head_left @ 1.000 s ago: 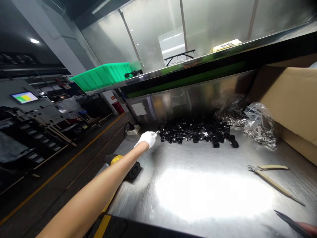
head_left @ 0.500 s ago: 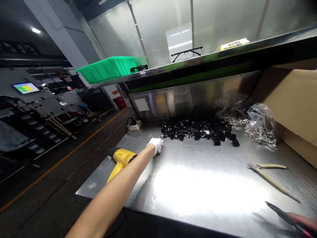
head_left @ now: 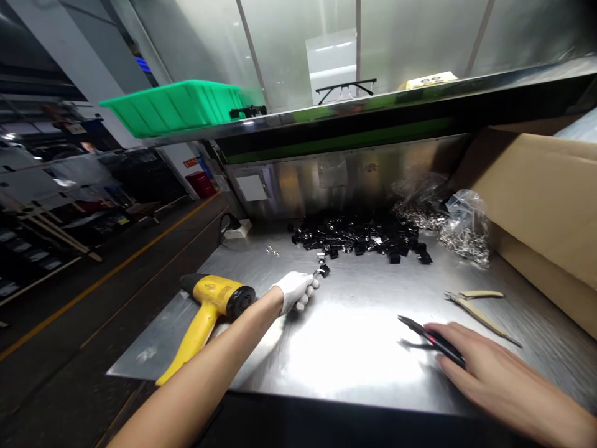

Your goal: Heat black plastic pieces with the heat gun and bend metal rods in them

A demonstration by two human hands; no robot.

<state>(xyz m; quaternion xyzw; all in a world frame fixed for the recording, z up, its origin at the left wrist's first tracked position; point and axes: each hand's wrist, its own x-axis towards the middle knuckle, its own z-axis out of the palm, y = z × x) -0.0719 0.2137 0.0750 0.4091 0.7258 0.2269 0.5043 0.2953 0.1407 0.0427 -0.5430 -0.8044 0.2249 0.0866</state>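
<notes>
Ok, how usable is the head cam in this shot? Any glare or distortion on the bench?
Head view: strong white glare on the steel bench washes out its middle. Head view: wide-angle distortion slants the shelf edge. Head view: the black parts merge into dark clumps, hard to separate, and the aisle at left sits in shadow.
</notes>
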